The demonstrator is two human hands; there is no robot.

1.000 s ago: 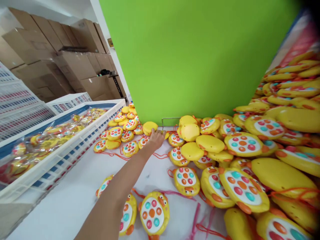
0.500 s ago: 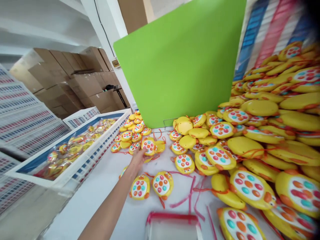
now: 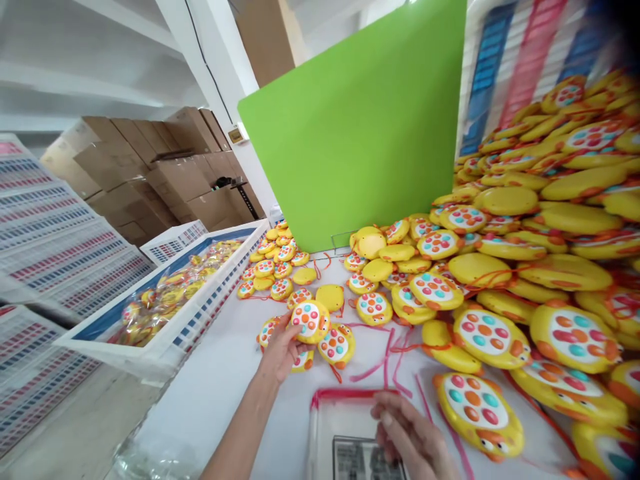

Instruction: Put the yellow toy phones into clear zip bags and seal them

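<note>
The left hand holds a yellow toy above the counter, its grip closed on the toy's left edge, with the thumb on the face. That face is turned up: a white panel set with pink, orange and teal domes, the eyes at the right end. Just below and beside the held toy lie several loose toys of the same kind, one of them turned back side up.

The right hand is at the near side, its fingers curled over the upper right part of a clear pouch with a pink-red edge and dark print — whether that grip pinches the plastic or only rests on it, I cannot tell. Pink strips lie on the counter, between the pouch and the toys on the right.

On the right rises a large heap of toys, some face up, some face down, spreading toward the near edge. A smaller cluster of toys sits at the far left, in front of a green panel that stands upright. Left of the counter is a white crate with a blue lining, holding bagged toys. Farther left are stacked crates — and cardboard boxes behind.
</note>
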